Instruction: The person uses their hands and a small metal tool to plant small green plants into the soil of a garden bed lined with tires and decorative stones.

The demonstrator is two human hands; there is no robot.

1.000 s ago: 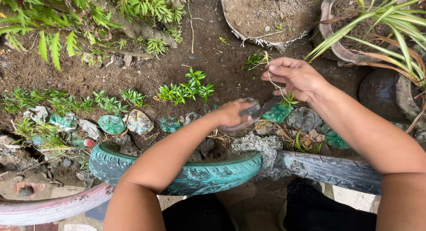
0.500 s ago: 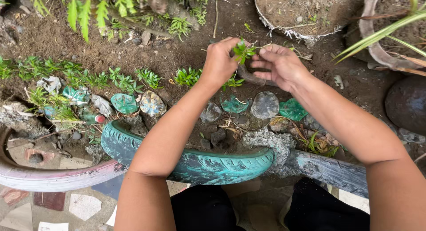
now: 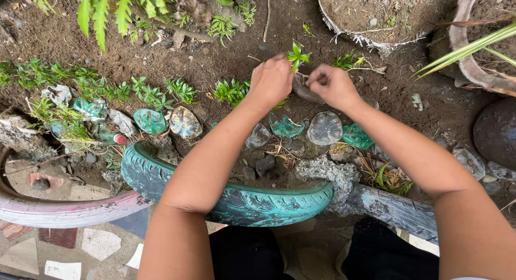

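left hand [image 3: 272,82] now gripping green seedling [image 3: 296,56], right hand [image 3: 332,86] beside it

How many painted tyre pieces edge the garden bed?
3: a teal painted tyre under the left forearm, a pink painted tyre at lower left, a grey-blue painted tyre at lower right. More may lie outside the frame.

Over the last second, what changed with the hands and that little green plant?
The left hand moved up from the bottle-bottom edging into the soil and now grips a small green seedling. The right hand, which was raised further right, came in beside it, fingers closed on the seedling's stem. The teal tyre, the row of bottle bottoms and the other small plants lie as before.
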